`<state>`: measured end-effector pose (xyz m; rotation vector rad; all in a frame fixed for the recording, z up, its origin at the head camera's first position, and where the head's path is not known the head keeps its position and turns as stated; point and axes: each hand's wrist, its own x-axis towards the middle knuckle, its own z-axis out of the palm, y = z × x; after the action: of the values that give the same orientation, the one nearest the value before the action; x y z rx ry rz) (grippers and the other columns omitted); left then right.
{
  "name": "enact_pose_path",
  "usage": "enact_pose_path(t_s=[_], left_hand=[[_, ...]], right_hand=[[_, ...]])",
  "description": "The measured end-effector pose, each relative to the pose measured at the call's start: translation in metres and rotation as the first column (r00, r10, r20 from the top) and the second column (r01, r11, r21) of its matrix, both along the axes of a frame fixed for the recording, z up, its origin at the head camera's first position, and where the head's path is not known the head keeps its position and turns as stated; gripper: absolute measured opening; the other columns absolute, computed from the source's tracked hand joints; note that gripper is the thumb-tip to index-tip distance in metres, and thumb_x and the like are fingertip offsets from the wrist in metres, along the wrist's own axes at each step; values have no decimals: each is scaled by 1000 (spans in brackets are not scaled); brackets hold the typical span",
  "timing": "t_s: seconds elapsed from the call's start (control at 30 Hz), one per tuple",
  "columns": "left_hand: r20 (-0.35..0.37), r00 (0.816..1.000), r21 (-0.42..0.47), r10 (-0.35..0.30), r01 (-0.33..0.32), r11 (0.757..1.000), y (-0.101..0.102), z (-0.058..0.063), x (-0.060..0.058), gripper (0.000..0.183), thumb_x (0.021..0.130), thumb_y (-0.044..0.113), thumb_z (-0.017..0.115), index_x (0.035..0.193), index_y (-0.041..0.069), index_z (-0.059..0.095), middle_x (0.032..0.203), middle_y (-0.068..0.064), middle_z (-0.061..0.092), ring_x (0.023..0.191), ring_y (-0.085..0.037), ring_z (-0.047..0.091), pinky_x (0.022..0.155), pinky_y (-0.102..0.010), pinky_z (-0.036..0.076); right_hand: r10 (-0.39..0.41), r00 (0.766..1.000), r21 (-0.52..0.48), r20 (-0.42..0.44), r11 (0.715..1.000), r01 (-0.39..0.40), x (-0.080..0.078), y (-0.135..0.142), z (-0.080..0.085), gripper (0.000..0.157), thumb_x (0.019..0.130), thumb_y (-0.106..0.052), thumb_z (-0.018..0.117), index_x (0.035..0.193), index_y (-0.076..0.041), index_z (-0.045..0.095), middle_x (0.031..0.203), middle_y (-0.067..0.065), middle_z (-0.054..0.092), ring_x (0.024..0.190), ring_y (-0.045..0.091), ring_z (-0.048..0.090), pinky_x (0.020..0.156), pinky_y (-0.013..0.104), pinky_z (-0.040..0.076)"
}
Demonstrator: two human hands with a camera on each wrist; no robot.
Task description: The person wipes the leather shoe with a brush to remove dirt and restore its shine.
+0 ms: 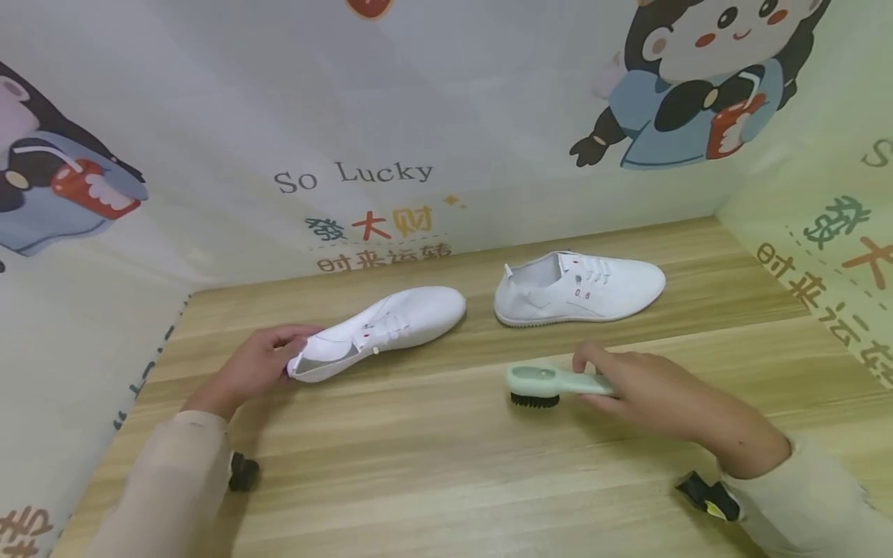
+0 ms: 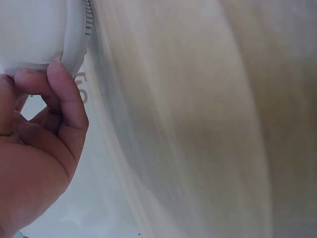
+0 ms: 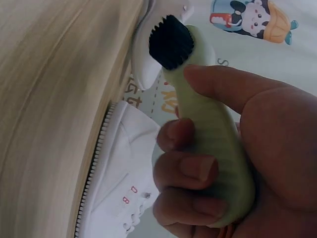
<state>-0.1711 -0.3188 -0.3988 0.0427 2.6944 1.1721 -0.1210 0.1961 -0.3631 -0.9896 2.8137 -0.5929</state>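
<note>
A white lace-up shoe (image 1: 412, 318) lies tilted on the left of the wooden table, its toe pointing right. My left hand (image 1: 263, 363) grips it by the heel; in the left wrist view the curled fingers (image 2: 67, 94) pinch the heel's edge (image 2: 37, 34). A pale green brush (image 1: 537, 381) with black bristles (image 3: 171, 42) is in my right hand (image 1: 656, 391), which wraps round its handle (image 3: 213, 134). The bristles face down, just above the table. The second white shoe (image 1: 593, 291) stands upright behind the brush, toe to the right.
The wooden table top (image 1: 418, 465) runs back to a printed fabric wall (image 1: 230, 155), and more fabric (image 1: 823, 256) hangs along the right side. Small black devices (image 1: 708, 496) sit at both cuffs.
</note>
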Motion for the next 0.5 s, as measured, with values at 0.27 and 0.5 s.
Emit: enact_pose_path(t_s=[0.27, 0.5], left_hand=[[34, 998, 34, 51, -52, 998, -6, -9, -1, 33, 101, 24, 47, 131, 16, 59, 101, -13, 63, 56, -13, 51, 52, -30, 47], [85, 994, 52, 72, -77, 996, -9, -10, -3, 37, 101, 23, 45, 135, 12, 54, 117, -17, 56, 65, -14, 54, 58, -29, 50]], right_hand=[[104, 968, -77, 227, 993, -89, -6, 2, -10, 6, 99, -23, 51, 96, -18, 54, 67, -9, 47, 56, 4, 42, 53, 23, 42], [80, 961, -55, 263, 996, -68, -7, 2, -20, 14, 98, -19, 50, 86, -16, 56, 65, -8, 48, 56, 5, 44, 52, 23, 42]])
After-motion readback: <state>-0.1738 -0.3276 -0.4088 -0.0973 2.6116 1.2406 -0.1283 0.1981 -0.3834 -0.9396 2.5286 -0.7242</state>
